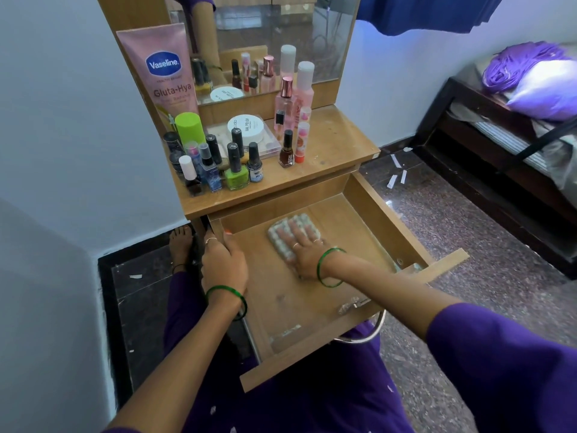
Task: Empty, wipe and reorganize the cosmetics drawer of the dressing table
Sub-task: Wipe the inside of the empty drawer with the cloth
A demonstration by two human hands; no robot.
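The wooden drawer (384, 214) of the dressing table stands pulled out, its bottom bare except for a few dusty smears. My right hand (304, 250) lies flat on a white-and-grey checked cloth (281, 234), pressing it onto the drawer floor near the back. My left hand (223, 260) grips the drawer's left wall. On the tabletop (337, 142) stand several nail polish bottles (235, 170), a pink Vaseline tube (164, 73), a white round jar (246, 126) and pink bottles (295, 95).
A mirror (274, 35) rises behind the tabletop. A white wall is at the left. My foot (179, 242) rests on the dark floor by the table. A bed (515, 135) with a purple pillow is at the right. Paper scraps (396, 170) lie on the floor.
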